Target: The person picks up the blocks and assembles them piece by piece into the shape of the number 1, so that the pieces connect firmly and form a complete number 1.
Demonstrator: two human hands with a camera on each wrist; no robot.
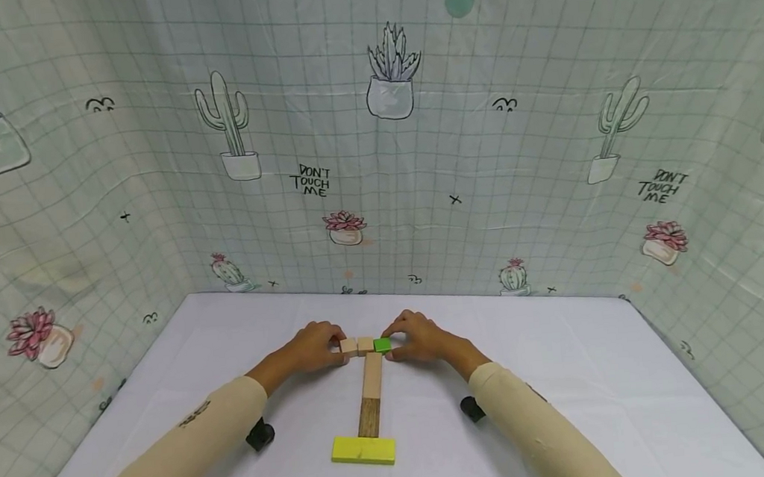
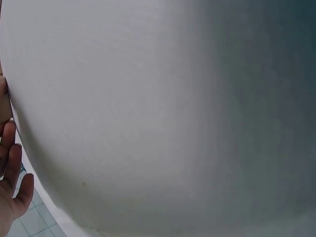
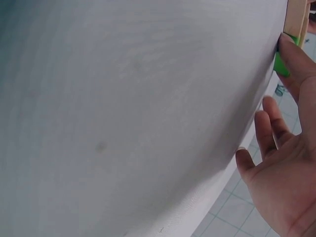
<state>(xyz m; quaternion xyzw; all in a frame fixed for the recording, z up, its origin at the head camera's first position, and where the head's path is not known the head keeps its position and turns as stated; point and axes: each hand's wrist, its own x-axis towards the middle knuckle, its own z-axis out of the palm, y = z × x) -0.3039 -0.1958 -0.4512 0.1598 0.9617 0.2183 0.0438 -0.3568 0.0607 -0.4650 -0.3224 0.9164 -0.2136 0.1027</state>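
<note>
Two pale wooden cubes, the outer one [image 1: 349, 346] and the middle one [image 1: 366, 344], sit in a row with a green cube [image 1: 382, 345] at the right end. My left hand [image 1: 314, 346] pinches the outer pale cube between thumb and finger. At the other end my right hand [image 1: 420, 338] pinches the green cube, also visible in the right wrist view [image 3: 282, 65]. Below the row, a pale wooden block [image 1: 372, 375] runs into a dark brown block [image 1: 369, 418], which meets a yellow block [image 1: 363, 450] lying crosswise. The left wrist view shows only part of the left hand [image 2: 11, 182].
A white cloth [image 1: 438, 436] covers the table. Behind and beside it hangs a grid-patterned curtain [image 1: 423, 250] with cactus drawings. A black device sits under each forearm, one at left [image 1: 260, 434] and one at right [image 1: 472, 409].
</note>
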